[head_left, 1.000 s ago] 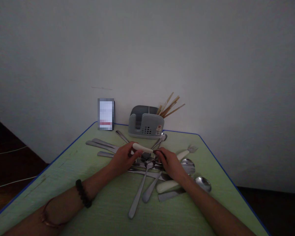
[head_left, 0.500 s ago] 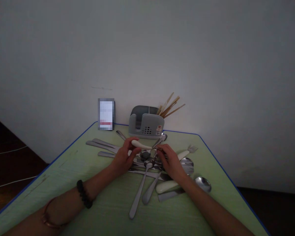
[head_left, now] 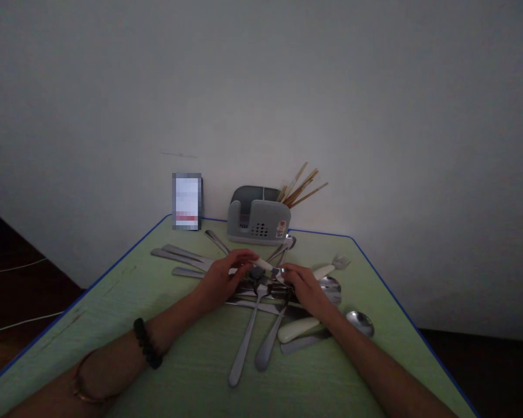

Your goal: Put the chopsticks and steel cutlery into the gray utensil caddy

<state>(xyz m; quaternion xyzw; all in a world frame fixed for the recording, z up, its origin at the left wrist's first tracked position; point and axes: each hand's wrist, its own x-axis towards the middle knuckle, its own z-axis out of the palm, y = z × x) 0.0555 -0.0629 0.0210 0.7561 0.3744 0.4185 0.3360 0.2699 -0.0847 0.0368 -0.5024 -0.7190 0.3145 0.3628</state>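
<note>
My left hand (head_left: 224, 277) and my right hand (head_left: 303, 284) meet over a pile of metal cutlery (head_left: 261, 302) on the green table (head_left: 192, 371). Between them they hold a white-handled utensil (head_left: 264, 265). Its handle is mostly covered by my left fingers, and its metal end sits at my right fingertips. Both hands are curled, low over the pile.
A grey cutlery holder (head_left: 258, 222) with wooden chopsticks (head_left: 303, 187) stands at the table's far edge against the wall, beside a small upright card (head_left: 187, 201). Spoons (head_left: 359, 323), a white-handled fork (head_left: 331, 267) and knives (head_left: 178, 255) lie scattered. The table has blue edges.
The white-handled utensil was lifted a little, then lowered toward the pile. My left fingers now cover more of its handle. The long spoons in front have shifted slightly.
</note>
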